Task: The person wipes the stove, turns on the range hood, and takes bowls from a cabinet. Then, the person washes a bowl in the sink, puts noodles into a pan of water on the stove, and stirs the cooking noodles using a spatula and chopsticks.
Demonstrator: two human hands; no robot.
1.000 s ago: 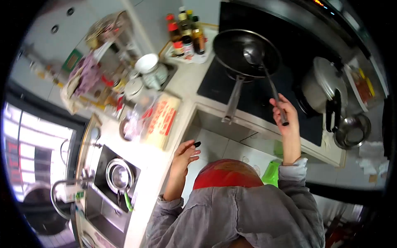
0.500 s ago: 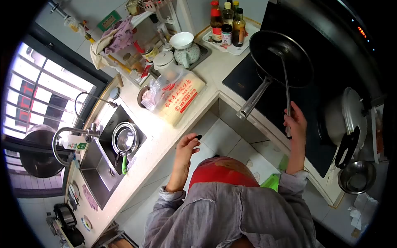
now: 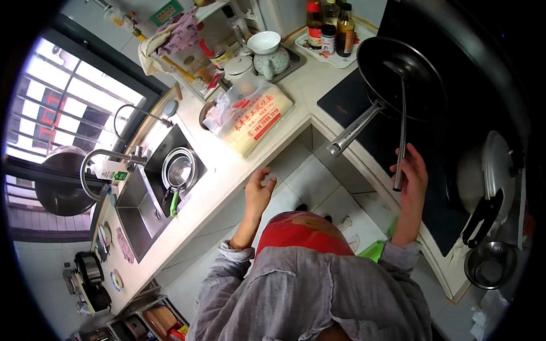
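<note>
My right hand (image 3: pixel 410 170) is closed around the long metal handle of a cooking utensil (image 3: pixel 404 125). The utensil's head lies inside a black frying pan (image 3: pixel 424 94) on the dark cooktop, and its shape is hard to make out. The pan's metal handle (image 3: pixel 357 128) points toward the counter's inner corner, with no hand on it. My left hand (image 3: pixel 260 192) hovers by the counter edge, fingers loosely bent and thumb apart, holding nothing visible. Beyond it on the counter lies a clear plastic bag of noodles (image 3: pixel 259 122) with red print.
Left stands a sink (image 3: pixel 133 227) holding nested metal bowls and strainers (image 3: pixel 181 169). Sauce bottles (image 3: pixel 345 34) share a tray (image 3: pixel 327 55) behind the pan. A lidded pot (image 3: pixel 495 176) sits right on the cooktop. A metal bowl (image 3: pixel 490 265) is at the right edge.
The whole view has shifted slightly. My left hand's fingers have loosened, and a small dark shape beside its fingertips no longer shows there. My right hand stays on the utensil, fingers straighter.
</note>
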